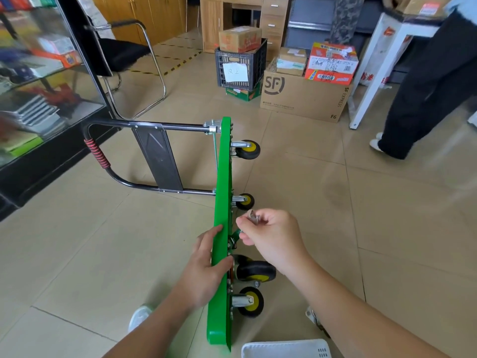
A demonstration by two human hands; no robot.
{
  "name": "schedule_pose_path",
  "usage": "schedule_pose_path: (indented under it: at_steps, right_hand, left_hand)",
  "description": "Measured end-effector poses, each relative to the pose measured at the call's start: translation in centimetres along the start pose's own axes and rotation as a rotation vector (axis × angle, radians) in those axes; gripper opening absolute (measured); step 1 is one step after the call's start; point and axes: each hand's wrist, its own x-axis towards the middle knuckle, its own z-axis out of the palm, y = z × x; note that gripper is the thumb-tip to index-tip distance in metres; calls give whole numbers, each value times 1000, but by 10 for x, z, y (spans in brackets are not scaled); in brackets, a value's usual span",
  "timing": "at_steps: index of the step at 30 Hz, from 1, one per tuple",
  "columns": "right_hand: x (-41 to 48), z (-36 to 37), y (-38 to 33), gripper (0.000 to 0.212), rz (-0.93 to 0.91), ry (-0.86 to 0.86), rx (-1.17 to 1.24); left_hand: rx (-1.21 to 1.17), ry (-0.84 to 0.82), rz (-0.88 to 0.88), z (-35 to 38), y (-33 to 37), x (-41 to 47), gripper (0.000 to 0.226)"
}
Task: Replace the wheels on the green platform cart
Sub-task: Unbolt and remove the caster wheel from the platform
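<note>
The green platform cart (223, 177) stands on its long edge on the tiled floor, its underside facing right. Its black handle (108, 161) lies folded out to the left. Several black casters with yellow hubs stick out to the right: a far one (248, 149), a middle one (245, 201), a big near one (256, 271) and the nearest (251, 302). My left hand (206, 267) grips the deck's edge, thumb on the underside. My right hand (271, 236) pinches a small silver metal part (252, 215) close to the underside.
A white plastic basket (286, 349) sits at the bottom edge. A metal piece (313, 317) lies on the floor under my right forearm. A glass display case (38, 81) is at left, a chair (129, 52) behind it, boxes (304, 96) and a crate (241, 65) beyond. A person (423, 94) stands at right.
</note>
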Motion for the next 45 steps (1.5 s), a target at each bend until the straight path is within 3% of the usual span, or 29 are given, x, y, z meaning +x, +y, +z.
schedule_pose_path:
  at_steps: [4, 10, 13, 21, 24, 30, 35, 39, 45]
  right_hand:
    - [-2, -4, -5, 14, 74, -92, 129]
    - [-5, -6, 7, 10, -230, -81, -200]
    - [-5, -5, 11, 3, -312, -117, -186]
    - [12, -6, 14, 21, -412, -211, -183]
    - [19, -6, 13, 9, -469, -212, -187]
    - [21, -5, 18, 47, -560, -71, -238]
    - [19, -6, 23, 48, -540, -56, -230]
    - [21, -14, 22, 11, -337, -194, -121]
    - [25, -21, 14, 20, -339, -281, -206]
  left_hand:
    - [-17, -10, 6, -1, -2, -1, 64]
    - [-8, -26, 11, -2, -4, -1, 65]
    - [-3, -28, 15, -2, -5, 0, 66]
    - [8, 3, 14, 0, -4, 1, 67]
    - [20, -4, 9, 0, -3, 2, 68]
    - [41, -2, -4, 1, -3, 4, 67]
    - [50, -4, -6, 2, -3, 4, 67]
    - [49, -5, -12, 2, -2, 4, 67]
    - [42, -7, -10, 2, -1, 3, 66]
